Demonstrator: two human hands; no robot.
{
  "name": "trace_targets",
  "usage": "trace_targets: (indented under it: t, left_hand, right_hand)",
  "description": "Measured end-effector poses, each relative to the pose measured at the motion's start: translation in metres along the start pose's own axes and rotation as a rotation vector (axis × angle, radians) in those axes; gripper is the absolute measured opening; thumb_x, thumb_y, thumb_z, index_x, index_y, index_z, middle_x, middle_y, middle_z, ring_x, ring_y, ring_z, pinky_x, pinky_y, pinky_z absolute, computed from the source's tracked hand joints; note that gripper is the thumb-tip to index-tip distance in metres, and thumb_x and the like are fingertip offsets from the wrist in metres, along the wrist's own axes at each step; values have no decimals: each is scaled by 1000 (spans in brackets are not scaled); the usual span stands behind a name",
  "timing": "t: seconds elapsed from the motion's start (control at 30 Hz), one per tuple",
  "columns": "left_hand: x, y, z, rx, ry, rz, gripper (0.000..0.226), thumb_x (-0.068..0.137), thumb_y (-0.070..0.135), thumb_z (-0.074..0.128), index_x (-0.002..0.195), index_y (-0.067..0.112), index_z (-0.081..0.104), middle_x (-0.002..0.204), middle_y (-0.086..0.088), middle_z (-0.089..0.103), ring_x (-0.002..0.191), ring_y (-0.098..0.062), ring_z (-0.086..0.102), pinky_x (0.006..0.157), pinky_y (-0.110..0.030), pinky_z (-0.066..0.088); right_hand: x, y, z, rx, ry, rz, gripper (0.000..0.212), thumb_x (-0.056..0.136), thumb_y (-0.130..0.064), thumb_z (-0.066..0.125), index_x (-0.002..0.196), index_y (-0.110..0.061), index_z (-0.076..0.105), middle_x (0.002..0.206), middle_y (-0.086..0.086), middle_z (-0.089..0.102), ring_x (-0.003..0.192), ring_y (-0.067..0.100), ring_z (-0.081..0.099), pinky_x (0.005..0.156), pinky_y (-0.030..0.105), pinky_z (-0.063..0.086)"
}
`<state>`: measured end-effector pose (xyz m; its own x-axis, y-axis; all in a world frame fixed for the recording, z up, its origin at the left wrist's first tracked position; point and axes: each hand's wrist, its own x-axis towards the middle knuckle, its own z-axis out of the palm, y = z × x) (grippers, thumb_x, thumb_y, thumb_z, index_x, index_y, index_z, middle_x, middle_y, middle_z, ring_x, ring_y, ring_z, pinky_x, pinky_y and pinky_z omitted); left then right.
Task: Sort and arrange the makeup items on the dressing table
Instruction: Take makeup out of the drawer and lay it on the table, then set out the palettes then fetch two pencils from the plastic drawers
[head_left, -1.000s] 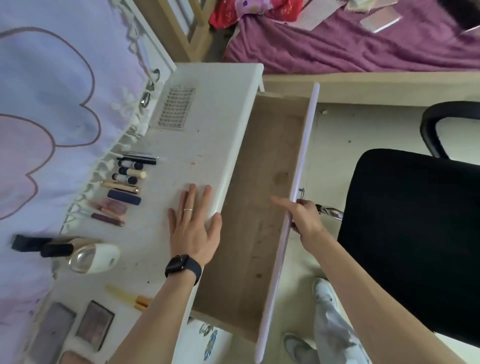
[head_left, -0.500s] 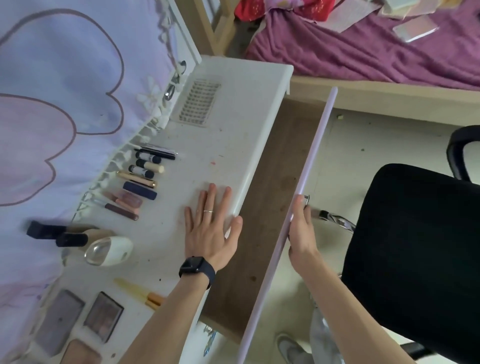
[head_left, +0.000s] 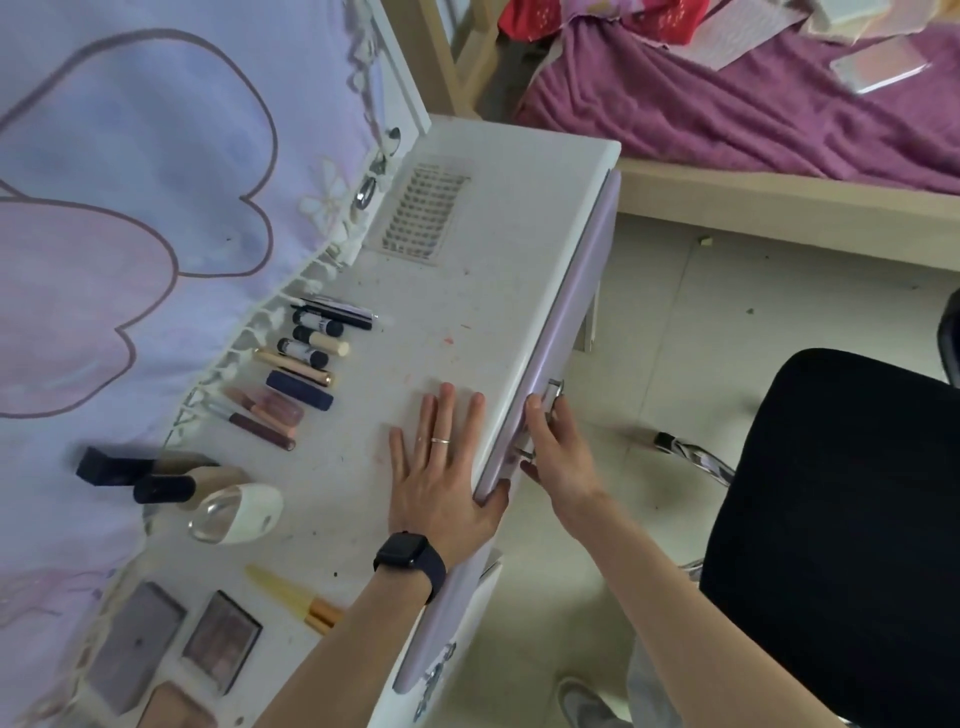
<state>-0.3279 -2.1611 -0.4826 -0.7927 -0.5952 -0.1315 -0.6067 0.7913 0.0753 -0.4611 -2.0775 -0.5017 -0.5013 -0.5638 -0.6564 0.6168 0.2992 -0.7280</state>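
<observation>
While your left hand lies flat with fingers spread at the front edge of the tabletop and your right hand presses straight, closed-up fingers on the drawer front, the makeup tubes line the back edge. They look light, hard and prone to rolling; pinch each mid-barrel. The chair crowds your right side.

A black office chair stands on pale floor tiles. Beyond the chair lies a rumpled purple blanket; far to the chair's left hangs a lavender cloth with outlined shapes.
</observation>
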Motion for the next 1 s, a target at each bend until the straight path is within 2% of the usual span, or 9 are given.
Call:
trace_targets:
  t: [0.1,0.23,0.33,0.4,0.53,0.7,0.83,0.9,1.0]
  left_hand:
    - [0,1,2,8,7,15,104,76,57,57,160,22,5,167,-7,-3,154,-28,2,116,-64,14]
    - [0,2,-1,8,-35,2,100,80,59,49,160,23,0,167,-7,-6,154,-28,-1,117,-61,7]
    - [4,4,-11,-32,-178,-44,101,87,57,48,153,32,-24,161,0,-32,150,-22,-25,118,-57,-7]
    - [7,11,-22,-15,-297,-97,102,92,54,46,143,35,-41,151,2,-48,144,-22,-37,118,-57,-9]
    - [9,39,-52,50,-429,-222,98,99,41,45,143,24,-41,154,-9,-42,149,-31,-26,122,-54,6]
    - [-10,103,-95,-79,-426,-125,74,98,31,47,158,28,3,167,-1,-4,153,-26,5,121,-50,12]
    - [-46,200,-140,-282,-356,207,61,98,34,47,154,34,23,165,5,16,152,-21,9,122,-50,12]
    - [-67,252,-166,-353,-308,364,59,97,36,47,153,36,28,163,7,23,151,-20,14,121,-49,16]
    - [-99,327,-207,-451,-226,622,55,97,38,49,151,36,35,159,7,32,149,-17,22,121,-44,20]
  right_hand:
    - [2,4,-2,-54,-16,-4,25,95,-60,53,103,-37,58,98,-2,66,93,11,66,98,47,54]
    - [1,-6,-10,-171,-48,4,30,95,-62,51,116,-40,54,108,-5,66,84,-9,62,78,20,49]
    - [-6,-19,-26,-452,-99,31,49,98,-58,51,140,-33,50,122,-13,63,99,-2,61,69,11,41]
    - [-20,-27,-42,-787,-133,37,49,99,-52,51,146,-35,49,137,-6,59,119,20,60,84,22,49]
    - [-75,-49,-81,-1187,-175,-35,38,101,-39,49,138,-35,59,143,-6,58,127,19,57,103,26,43]
    - [-185,-91,-147,-1182,93,-258,29,99,-24,48,113,-17,72,118,0,70,108,20,62,90,35,53]
    - [-299,-105,-208,-1064,410,-407,33,100,-36,56,132,-35,65,134,-18,58,133,7,44,105,18,34]
    - [-356,-103,-238,-1004,582,-434,33,99,-39,58,131,-40,64,131,-24,56,132,4,43,102,12,26]
    - [-442,-90,-279,-902,880,-453,28,97,-40,59,123,-45,66,117,-42,48,122,1,48,96,16,32]
